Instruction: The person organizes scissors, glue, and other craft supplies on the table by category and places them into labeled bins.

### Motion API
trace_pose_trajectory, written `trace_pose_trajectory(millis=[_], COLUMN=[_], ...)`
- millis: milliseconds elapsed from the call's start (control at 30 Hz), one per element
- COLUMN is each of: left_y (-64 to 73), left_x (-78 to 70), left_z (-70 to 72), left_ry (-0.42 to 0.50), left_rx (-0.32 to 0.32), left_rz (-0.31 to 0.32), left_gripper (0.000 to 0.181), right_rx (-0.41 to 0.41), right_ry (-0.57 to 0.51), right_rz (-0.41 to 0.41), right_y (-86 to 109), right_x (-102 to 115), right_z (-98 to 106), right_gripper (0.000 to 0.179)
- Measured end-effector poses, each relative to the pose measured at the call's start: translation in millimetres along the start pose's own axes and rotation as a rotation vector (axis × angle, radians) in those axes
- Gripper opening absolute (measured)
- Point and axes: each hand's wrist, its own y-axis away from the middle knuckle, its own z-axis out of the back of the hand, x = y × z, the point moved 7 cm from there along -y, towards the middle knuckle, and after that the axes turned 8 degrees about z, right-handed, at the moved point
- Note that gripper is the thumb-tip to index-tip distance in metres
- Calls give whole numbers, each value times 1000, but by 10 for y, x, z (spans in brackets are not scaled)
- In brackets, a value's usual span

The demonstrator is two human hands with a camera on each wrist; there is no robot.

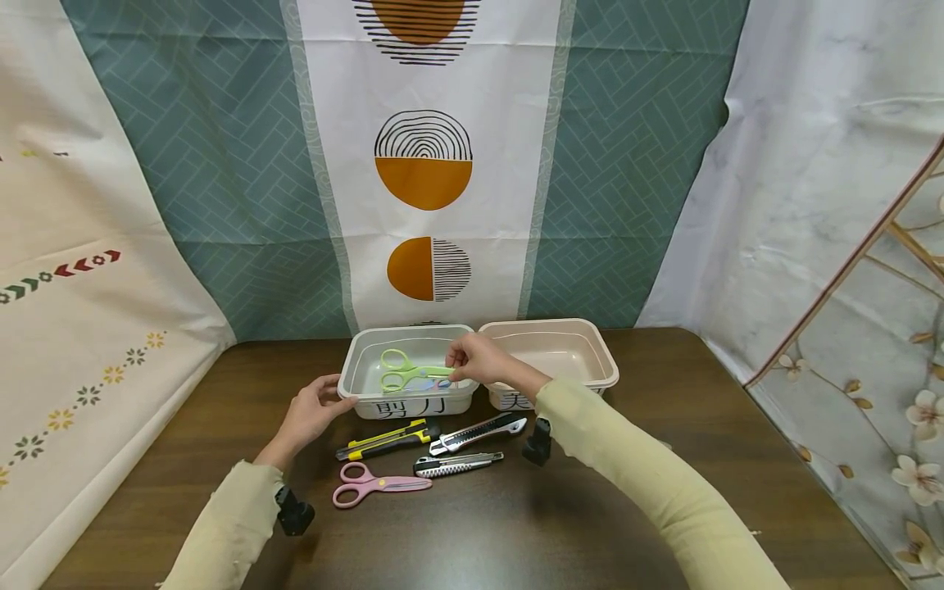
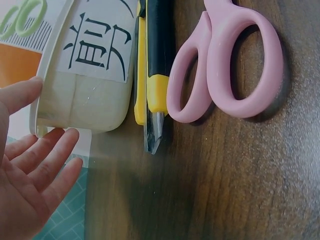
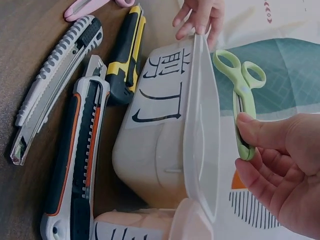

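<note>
My right hand [image 1: 479, 359] pinches green scissors [image 3: 243, 82] near the blade end, between thumb and fingers, with the handle loops pointing left. They hang over a white plastic bin [image 1: 350, 381], whose front label bears dark characters. Some small bluish and pink items [image 1: 435, 384] lie inside it, partly hidden. At the bin's left end my left hand [image 1: 313, 410] holds the rim, thumb at the front and fingers along the side. Pink scissors [image 1: 379, 484], a yellow-and-black utility knife [image 1: 387, 440] and two white-and-black utility knives [image 1: 478, 433] [image 1: 457, 465] lie in front.
A beige bin [image 1: 605, 365] with a label stands right beside the white bin, partly behind my right forearm. Both are on a dark wooden table [image 1: 413, 549]. Patterned cloth [image 1: 494, 164] hangs behind the table and along both sides.
</note>
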Motion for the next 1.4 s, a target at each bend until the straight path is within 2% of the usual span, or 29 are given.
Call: trace_pose_trajectory(millis=[233, 600, 733, 900, 1133, 1400], left_y=[10, 17, 8, 3, 11, 7], left_x=[-10, -7, -5, -13, -20, 2], left_z=[-5, -7, -7, -3, 5, -3], left_ry=[-1, 4, 14, 11, 21, 25], left_rx=[2, 2, 2, 0, 4, 8], left_rz=[3, 12, 15, 6, 11, 18], left_gripper=[60, 60, 59, 59, 60, 59], right_rx=[-2, 8, 14, 14, 59, 80], right_ry=[-33, -64, -42, -24, 7, 67], right_rz=[-21, -2, 37, 48, 103, 101], right_y=[-30, -65, -80, -100, -135, -195], right_x=[-93, -190, -196, -205, -154, -184], right_z=[-29, -75, -90, -118, -206, -294], right_gripper=[11, 10, 8, 7, 6, 4])
